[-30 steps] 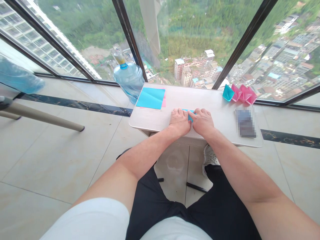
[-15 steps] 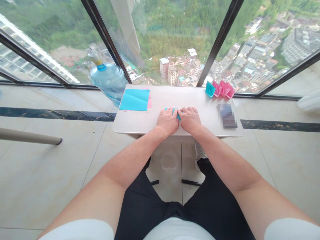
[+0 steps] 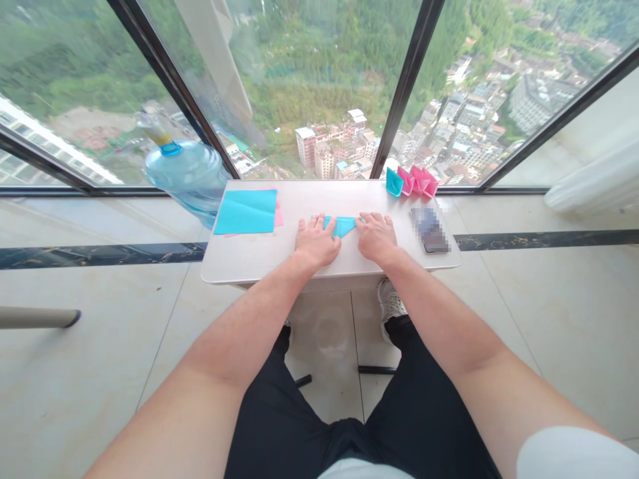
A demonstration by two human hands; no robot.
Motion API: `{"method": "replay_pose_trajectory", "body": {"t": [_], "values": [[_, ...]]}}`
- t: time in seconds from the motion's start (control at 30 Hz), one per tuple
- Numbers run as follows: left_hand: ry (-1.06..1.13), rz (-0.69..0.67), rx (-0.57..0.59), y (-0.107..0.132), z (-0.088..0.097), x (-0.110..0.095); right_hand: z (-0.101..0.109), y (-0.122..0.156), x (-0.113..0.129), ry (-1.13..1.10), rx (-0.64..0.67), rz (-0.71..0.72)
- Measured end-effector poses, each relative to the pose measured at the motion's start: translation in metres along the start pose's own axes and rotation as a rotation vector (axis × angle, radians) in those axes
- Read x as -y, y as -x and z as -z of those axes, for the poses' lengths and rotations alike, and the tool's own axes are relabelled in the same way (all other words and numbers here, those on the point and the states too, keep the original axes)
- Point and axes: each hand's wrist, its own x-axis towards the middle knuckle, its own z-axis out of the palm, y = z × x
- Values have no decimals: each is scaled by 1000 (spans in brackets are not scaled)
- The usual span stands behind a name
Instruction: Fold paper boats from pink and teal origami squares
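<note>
A folded blue paper (image 3: 342,225), triangular with its point toward me, lies on the small white table (image 3: 259,256). My left hand (image 3: 315,240) rests flat on its left end with fingers spread. My right hand (image 3: 375,235) presses flat on its right end, fingers stretched forward. The paper's middle shows between the two hands; its ends are hidden under my fingers.
A stack of flat blue and pink sheets (image 3: 246,211) lies at the table's left. Folded paper shapes, one blue (image 3: 394,181) and pink ones (image 3: 418,180), stand at the back right. A phone (image 3: 430,229) lies to the right. A water jug (image 3: 187,177) stands on the floor by the glass wall.
My hands have slid apart along the blue paper, uncovering its triangular middle. The head camera has shifted, so the table sits lower and more to the left in view.
</note>
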Motion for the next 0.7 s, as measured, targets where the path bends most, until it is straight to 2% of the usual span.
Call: {"method": "replay_pose_trajectory", "body": {"t": [0.13,0.33,0.43,0.53,0.6,0.7], "values": [[20,28,-22,-6,-3,0,-3,-9,-5,-66,16,-31],[13,42,-24,-13,-4,4,6,-13,-17,-86,37,-108],[6,29,-20,-13,-4,5,7,-14,-13,-97,-21,-134],[4,31,-21,-12,-4,5,1,-16,0,-136,-95,-26],[3,29,-30,-11,-4,5,-4,-16,12,-156,-78,99],[2,34,-45,-9,-6,5,-9,-16,23,-150,-56,135]]}}
